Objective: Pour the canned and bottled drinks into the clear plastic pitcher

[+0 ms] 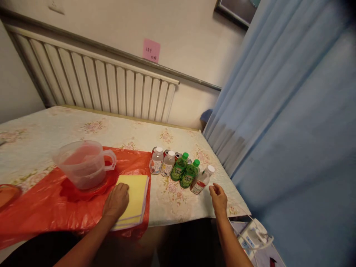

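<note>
My left hand [118, 200] rests in a loose fist on a stack of yellow cloths [136, 196], with nothing showing in its fingers. To the right, my right hand [218, 194] is held open beside a clear bottle with a white cap [202, 180], its fingers a little apart from it. That bottle ends a row with two green bottles [190, 174] and two clear white-capped bottles [167, 164]. Several drink cans [178, 155] stand behind, partly hidden by the bottles. Left of the cloths is a translucent plastic measuring jug [86, 167] with a handle.
A red plastic sheet [36, 211] lies under the jug and cloths on the flowered tablecloth [178, 207]. An orange object [8, 194] sits at the left edge. A blue curtain [278, 122] hangs at the right, with a white power strip [257, 235] below. A radiator [111, 87] lines the wall.
</note>
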Available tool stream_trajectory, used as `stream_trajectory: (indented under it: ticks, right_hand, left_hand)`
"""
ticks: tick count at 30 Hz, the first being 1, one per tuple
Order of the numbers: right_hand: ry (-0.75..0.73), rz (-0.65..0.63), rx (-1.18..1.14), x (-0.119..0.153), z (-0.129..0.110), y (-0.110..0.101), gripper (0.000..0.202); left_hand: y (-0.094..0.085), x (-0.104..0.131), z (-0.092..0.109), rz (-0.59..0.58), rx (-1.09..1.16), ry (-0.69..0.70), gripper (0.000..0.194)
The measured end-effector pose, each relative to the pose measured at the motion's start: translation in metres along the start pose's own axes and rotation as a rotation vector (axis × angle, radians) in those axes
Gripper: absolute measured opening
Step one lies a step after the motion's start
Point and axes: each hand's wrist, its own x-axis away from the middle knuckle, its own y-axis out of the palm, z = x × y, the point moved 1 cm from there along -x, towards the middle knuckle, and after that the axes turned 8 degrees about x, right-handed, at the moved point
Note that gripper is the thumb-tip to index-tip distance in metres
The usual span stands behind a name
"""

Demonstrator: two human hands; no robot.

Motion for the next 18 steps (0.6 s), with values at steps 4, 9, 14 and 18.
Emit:
stream_trajectory:
  ticks: [4, 9, 14, 18]
  right_hand:
    - [0.042, -0.075, -0.020, 0.030, 0.014, 0.014, 0.043]
    - [-0.006, -0.267, -0.067, 0.077, 0.007, 0.048, 0.029]
    - [-0.051, -0.430, -0.078, 0.110, -0.005, 0.073, 0.022]
    - [-0.097, -0.443, -0.024, 0.118, -0.009, 0.079, 0.020]
  left_hand:
    - [0.002, 0.000, -0.002, 0.009, 0.001, -0.006, 0.019]
    - [0.002, -0.001, -0.004, 0.018, 0.005, 0.019, 0.020]
    - [0.001, 0.000, -0.005, 0.023, 0.050, 0.016, 0.021]
    - [0.001, 0.001, -0.005, 0.041, 0.151, 0.004, 0.020]
